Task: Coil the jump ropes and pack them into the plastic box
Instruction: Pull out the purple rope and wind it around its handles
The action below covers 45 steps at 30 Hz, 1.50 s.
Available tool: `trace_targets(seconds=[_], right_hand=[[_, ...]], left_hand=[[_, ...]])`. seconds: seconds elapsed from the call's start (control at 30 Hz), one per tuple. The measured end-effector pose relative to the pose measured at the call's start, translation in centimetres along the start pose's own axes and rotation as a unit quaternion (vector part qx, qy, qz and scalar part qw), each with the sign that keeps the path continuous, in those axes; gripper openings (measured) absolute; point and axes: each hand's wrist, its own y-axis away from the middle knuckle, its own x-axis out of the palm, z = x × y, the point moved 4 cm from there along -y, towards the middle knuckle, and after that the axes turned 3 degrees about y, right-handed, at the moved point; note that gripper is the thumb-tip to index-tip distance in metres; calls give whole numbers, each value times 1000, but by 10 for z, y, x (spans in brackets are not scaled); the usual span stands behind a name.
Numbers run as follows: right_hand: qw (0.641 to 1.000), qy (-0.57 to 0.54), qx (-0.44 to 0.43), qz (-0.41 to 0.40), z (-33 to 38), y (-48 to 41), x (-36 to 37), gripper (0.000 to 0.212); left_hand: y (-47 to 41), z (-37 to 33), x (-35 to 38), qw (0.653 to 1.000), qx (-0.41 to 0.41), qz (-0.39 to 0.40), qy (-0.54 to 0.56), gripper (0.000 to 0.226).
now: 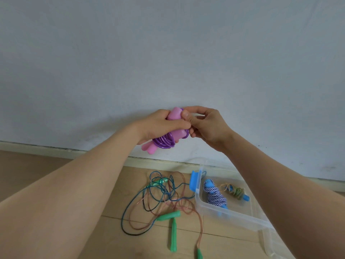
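Note:
My left hand (pixel 160 126) grips the pink handles of a jump rope (pixel 174 116), with its purple cord (pixel 165 143) wound round them in a bundle. My right hand (pixel 207 126) pinches the purple cord at the bundle's right side. Both hands are raised in front of the wall. Below, a clear plastic box (pixel 233 215) on the floor holds a coiled blue-and-white rope (pixel 216 197) and a coiled rope with tan-green cord and blue handles (pixel 236 192). Left of the box lie loose teal (pixel 149 199) and copper (pixel 184 208) cords with green handles (pixel 173 234).
A wooden floor (pixel 56 165) meets a pale wall (pixel 168 53) at a skirting board. A blue clip (pixel 194 181) hangs on the box's left rim. My right forearm covers part of the box's right side.

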Motion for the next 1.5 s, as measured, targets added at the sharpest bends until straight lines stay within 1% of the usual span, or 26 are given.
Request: trace_targets(seconds=[0.07,0.13,0.17,0.27,0.33,0.47,0.5,0.57,0.6,0.63,0.7,0.83,0.87,0.9,0.93,1.0,1.07,1.17,1.23,1.3,1.37,1.43,1.5], right_hand=[[1000,6,-11,12,6,-1,7,31],[999,40,-22,16,9,-1,17,32],[998,59,-27,14,9,-1,22,35],[995,98,-22,5,9,-1,30,42],[996,92,-4,9,7,-2,31,46],[997,-15,41,67,4,-3,32,66],[992,-63,72,78,4,-2,30,64],[970,-174,133,101,6,1,26,52],[963,-199,147,110,6,3,24,45],[963,-194,150,112,6,4,23,39],[973,-149,151,86,2,5,21,32],[989,-76,127,-9,-2,-2,16,31],[992,-43,116,-38,-2,-3,14,29],[993,14,99,-65,0,-3,13,25],[989,87,75,-89,1,-3,12,22],[969,210,20,-126,4,-5,14,23],[952,263,-34,-155,8,-8,17,26],[935,290,-95,-181,17,-11,22,25],[941,264,-100,-188,18,-9,23,24],[952,232,-85,-181,15,-6,20,23],[957,224,-68,-171,12,-4,17,23],[951,243,-79,-173,14,-5,18,22],[937,280,-100,-182,16,-6,19,21]], left_hand=[[1,-1,-1,999,-12,4,48,24],[1,2,-6,996,-41,-22,76,44],[1,4,-7,994,-53,-33,90,49],[3,10,-11,989,-70,-51,123,52],[6,11,-11,986,-72,-42,144,52],[7,8,-5,976,-90,7,197,49],[8,9,-5,973,-97,11,211,48],[7,15,-9,968,-108,9,227,46],[7,18,-11,967,-110,7,229,44],[7,19,-12,967,-111,6,230,42],[6,20,-11,968,-109,1,226,38],[2,16,-4,971,-104,-6,216,19],[1,17,-3,973,-104,-8,206,17],[0,17,-3,976,-106,-9,192,16],[0,18,-4,977,-111,-9,180,17],[2,20,-5,976,-135,-11,169,22],[3,19,-5,973,-159,-16,164,33],[-1,13,-3,976,-167,-20,138,56],[-3,11,-2,978,-165,-17,130,61],[-4,14,-2,976,-169,-11,136,58],[-4,14,-1,976,-172,-13,134,51],[-4,13,0,977,-176,2,120,44],[0,10,3,974,-197,36,104,41]])
